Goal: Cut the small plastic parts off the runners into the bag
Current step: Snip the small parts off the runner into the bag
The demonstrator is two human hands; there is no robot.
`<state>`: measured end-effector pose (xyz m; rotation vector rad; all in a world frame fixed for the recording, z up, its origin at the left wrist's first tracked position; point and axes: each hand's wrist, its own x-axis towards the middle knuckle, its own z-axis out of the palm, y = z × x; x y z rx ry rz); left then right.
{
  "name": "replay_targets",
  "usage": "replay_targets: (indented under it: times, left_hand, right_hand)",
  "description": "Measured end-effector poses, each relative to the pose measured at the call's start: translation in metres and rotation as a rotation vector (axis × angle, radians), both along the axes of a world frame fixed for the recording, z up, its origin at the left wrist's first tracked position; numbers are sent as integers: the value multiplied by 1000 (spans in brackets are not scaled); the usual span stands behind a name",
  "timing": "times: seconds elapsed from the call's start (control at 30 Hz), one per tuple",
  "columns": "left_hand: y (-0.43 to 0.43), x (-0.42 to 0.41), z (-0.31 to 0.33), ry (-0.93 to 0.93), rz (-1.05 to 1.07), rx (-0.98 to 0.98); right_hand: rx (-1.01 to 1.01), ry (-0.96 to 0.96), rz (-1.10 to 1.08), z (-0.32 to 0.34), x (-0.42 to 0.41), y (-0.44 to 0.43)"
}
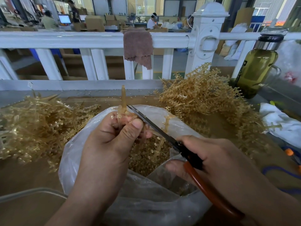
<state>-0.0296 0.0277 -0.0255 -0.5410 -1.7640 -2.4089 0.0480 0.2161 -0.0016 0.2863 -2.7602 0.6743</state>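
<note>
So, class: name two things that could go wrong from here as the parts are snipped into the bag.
The scissors lie right beside the fingers of the left hand gripping the runner; a slip could nick them. Also, small bits lie scattered on the table, so cut parts may fly past the bag.

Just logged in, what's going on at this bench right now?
A person is trimming plastic parts. The left hand grips a tan runner upright over the open clear bag, while the right hand holds scissors with the blades at the runner. Cut parts lie in the bag. A pile of runners lies on the left, another pile on the right.
</note>
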Motion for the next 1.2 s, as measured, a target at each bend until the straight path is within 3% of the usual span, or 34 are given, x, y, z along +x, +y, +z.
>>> replay_targets:
  times: [0.87, 1.2]
  left_hand:
    - [-3, -2, -4, 15, -13, -31]
    - [-2, -1, 0, 118, 55, -181]
  right_hand:
    - [66, 77, 25, -6, -3, 5]
    - [5, 85, 73, -10, -7, 13]
